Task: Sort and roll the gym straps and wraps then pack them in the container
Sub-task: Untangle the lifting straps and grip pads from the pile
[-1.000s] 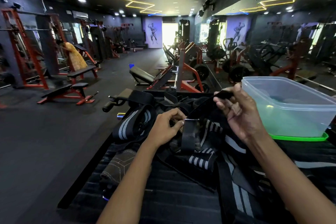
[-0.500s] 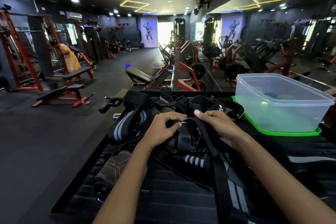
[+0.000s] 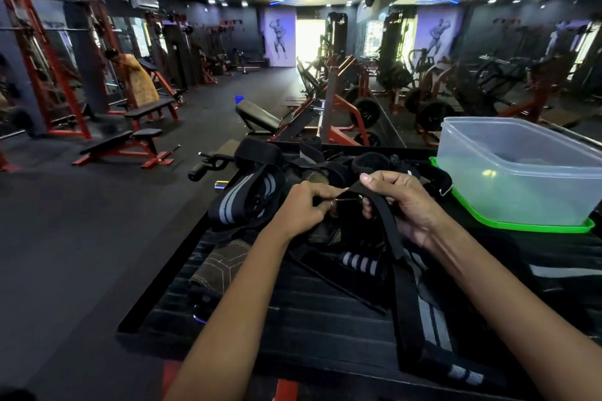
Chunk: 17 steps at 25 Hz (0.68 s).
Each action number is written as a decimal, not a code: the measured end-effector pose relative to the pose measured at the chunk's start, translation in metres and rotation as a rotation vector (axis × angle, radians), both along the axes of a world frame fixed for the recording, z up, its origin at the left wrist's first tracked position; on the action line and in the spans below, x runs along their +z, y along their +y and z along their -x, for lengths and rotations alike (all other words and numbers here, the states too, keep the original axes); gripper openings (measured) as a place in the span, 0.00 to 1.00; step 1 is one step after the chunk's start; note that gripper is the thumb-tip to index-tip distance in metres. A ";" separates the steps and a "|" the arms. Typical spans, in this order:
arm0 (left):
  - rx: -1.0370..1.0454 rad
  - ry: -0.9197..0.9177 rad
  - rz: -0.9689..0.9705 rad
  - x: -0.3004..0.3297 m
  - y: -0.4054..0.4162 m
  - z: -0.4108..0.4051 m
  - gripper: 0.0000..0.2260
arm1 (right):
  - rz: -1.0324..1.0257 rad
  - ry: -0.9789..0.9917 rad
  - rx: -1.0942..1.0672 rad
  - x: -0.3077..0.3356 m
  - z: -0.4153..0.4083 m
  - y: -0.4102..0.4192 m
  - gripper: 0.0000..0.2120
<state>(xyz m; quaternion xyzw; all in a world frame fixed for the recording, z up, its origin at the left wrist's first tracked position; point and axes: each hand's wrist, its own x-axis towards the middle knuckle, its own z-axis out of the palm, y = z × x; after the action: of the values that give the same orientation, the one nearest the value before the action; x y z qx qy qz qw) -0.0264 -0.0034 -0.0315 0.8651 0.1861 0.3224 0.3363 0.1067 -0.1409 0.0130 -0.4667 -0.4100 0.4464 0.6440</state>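
At the buckle, hands (image 3: 358, 205) closer.

1. The black strap (image 3: 384, 221) pinched between the right hand's fingers (image 3: 374, 178) is matt woven cloth.
2. Just beside the left hand's fingertips (image 3: 321, 202), a thin metal ring (image 3: 350, 198) glints.
3. Beyond the right fingers, the container (image 3: 521, 172) is translucent, smooth plastic on a glossy green lid (image 3: 508, 225).
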 end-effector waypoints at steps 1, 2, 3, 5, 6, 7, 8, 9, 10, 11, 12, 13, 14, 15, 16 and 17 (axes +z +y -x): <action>0.024 0.009 0.004 0.000 0.000 0.000 0.16 | -0.012 -0.020 0.035 0.000 0.000 -0.002 0.10; 0.053 0.011 0.008 0.000 0.000 0.001 0.16 | -0.015 -0.037 0.067 -0.001 0.000 -0.003 0.09; 0.088 0.007 0.012 0.001 0.000 0.000 0.16 | -0.011 -0.049 0.093 -0.001 -0.001 -0.004 0.09; 0.168 -0.016 0.043 0.003 0.001 0.000 0.15 | 0.005 -0.059 0.137 -0.003 -0.002 -0.004 0.09; 0.205 -0.045 0.076 0.005 0.001 0.000 0.15 | 0.011 -0.077 0.148 -0.004 -0.002 -0.004 0.09; 0.236 -0.086 0.111 0.006 0.001 0.000 0.14 | 0.018 -0.114 0.151 -0.006 -0.003 -0.003 0.09; 0.262 -0.129 0.143 0.008 0.002 0.000 0.14 | 0.024 -0.165 0.148 -0.007 -0.003 -0.001 0.09; 0.284 -0.165 0.173 0.010 0.002 0.001 0.14 | 0.030 -0.221 0.143 -0.008 -0.003 -0.001 0.10; 0.296 -0.194 0.209 0.011 0.002 0.001 0.13 | 0.033 -0.272 0.137 -0.009 -0.003 0.000 0.10; 0.297 -0.219 0.254 0.011 0.002 0.002 0.13 | 0.033 -0.310 0.126 -0.011 -0.003 0.001 0.10; 0.289 -0.245 0.309 0.011 0.003 0.003 0.13 | 0.029 -0.341 0.114 -0.012 -0.003 0.002 0.10; 0.277 -0.274 0.364 0.012 0.005 0.003 0.14 | 0.021 -0.369 0.102 -0.013 -0.002 0.002 0.10; 0.261 -0.302 0.414 0.012 0.006 0.004 0.14 | 0.007 -0.398 0.085 -0.014 -0.002 0.003 0.09; 0.247 -0.321 0.452 0.012 0.007 0.004 0.15 | -0.010 -0.430 0.062 -0.016 -0.001 0.004 0.08; 0.240 -0.333 0.484 0.012 0.008 0.004 0.15 | -0.025 -0.462 0.036 -0.018 -0.001 0.006 0.07; 0.236 -0.341 0.514 0.012 0.008 0.004 0.15 | -0.042 -0.474 0.009 -0.019 -0.002 0.007 0.06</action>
<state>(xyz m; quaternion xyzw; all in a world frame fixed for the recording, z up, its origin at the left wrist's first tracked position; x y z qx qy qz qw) -0.0302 0.0042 -0.0192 0.6580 0.3011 0.4420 0.5302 0.1084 -0.1335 -0.0063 -0.5431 -0.5611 0.3183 0.5374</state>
